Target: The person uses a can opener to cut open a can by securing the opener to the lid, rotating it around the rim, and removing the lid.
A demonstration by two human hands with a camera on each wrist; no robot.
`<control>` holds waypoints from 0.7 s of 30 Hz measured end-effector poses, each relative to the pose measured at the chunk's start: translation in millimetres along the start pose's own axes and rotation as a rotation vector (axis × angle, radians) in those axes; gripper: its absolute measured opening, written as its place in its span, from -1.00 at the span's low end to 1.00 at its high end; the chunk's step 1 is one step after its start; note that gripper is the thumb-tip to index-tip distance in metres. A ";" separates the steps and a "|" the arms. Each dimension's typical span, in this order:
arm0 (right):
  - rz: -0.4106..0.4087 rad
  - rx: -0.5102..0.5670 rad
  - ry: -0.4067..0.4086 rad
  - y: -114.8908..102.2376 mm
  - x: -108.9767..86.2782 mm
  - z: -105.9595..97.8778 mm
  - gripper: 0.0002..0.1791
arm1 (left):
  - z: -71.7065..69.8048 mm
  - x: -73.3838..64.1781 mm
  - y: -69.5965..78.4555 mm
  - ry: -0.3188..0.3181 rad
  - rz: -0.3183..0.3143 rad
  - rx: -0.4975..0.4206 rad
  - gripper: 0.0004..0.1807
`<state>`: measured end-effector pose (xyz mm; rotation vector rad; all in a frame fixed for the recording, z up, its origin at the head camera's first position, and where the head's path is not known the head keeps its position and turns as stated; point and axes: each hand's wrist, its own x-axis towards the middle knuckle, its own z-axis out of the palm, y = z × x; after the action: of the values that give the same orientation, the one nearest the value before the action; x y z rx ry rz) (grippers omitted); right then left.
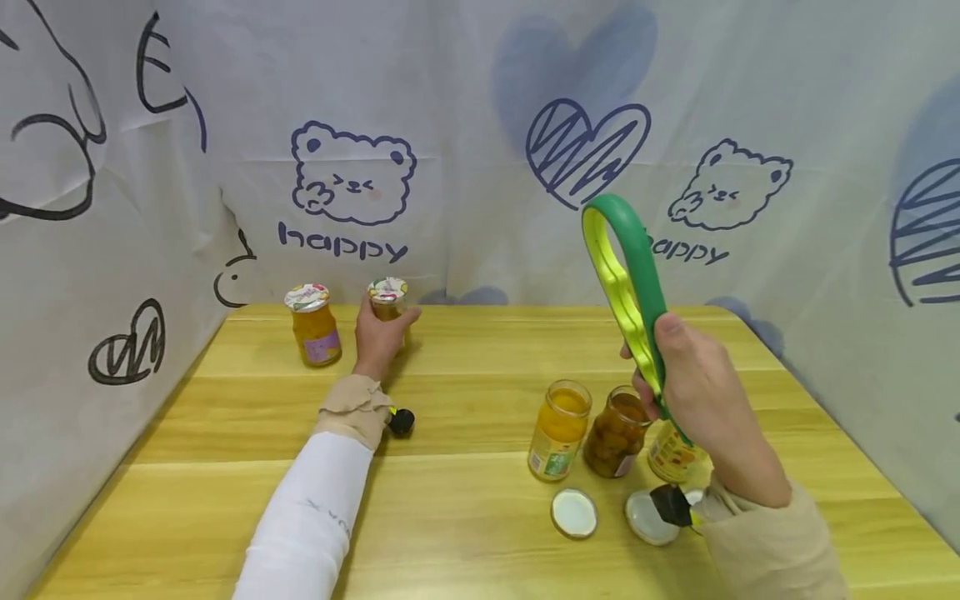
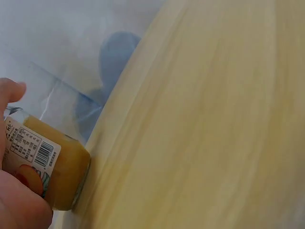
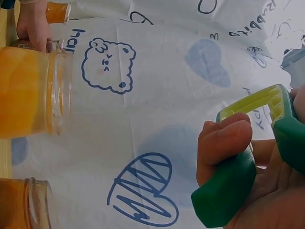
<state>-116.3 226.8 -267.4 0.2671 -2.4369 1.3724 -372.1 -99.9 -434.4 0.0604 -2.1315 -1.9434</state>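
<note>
Fingers (image 1: 365,312) of the left hand (image 1: 377,340) grasp a lidded jar (image 1: 387,309) around its upper body; the jar stands upright, long axis roughly vertical, near the back edge of the counter (image 1: 465,383), though whether its base bears on that surface cannot be told. Just left of this hand, and apart from it, stands a second lidded jar with a purple label (image 1: 318,337). On the opposite side, the right hand (image 1: 701,387) has its fingers curled onto a green looped tool (image 1: 637,267), held aloft, its long axis rising from the grip and leaning left, the rounded bend uppermost. The governing relation is judged to be the gap between grasped jar and tool: the jar lies to the left of the right fingers, farther back and lower, well apart, with the left hand the nearer; the bend points upward rather than toward the jar's lid (image 1: 387,288). Below and in front of the right hand stand a yellow-filled jar (image 1: 560,429), a brown-filled jar (image 1: 617,435), both lidless, and a partly hidden jar (image 1: 672,457); loose lids (image 1: 574,512) lie before them.
</note>
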 end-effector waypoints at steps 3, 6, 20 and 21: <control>-0.009 -0.016 -0.007 0.7 0.7 1.3 -0.32 | 1.7 -3.0 1.9 -0.016 -0.010 0.002 -0.07; -0.020 -0.028 -0.012 1.0 1.2 2.2 -0.33 | 4.4 -6.8 5.0 -0.051 -0.024 0.015 -0.14; -0.036 -0.046 -0.012 3.0 0.5 2.8 -0.34 | 21.3 -21.4 9.8 -0.200 -0.053 0.002 -0.30; -0.039 -0.047 -0.013 2.9 0.5 2.8 -0.35 | 21.7 -22.0 9.4 -0.207 -0.053 0.002 -0.30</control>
<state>-118.2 225.9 -270.9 0.3115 -2.4576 1.2993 -354.2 -73.3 -430.2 -0.0885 -2.2821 -2.0575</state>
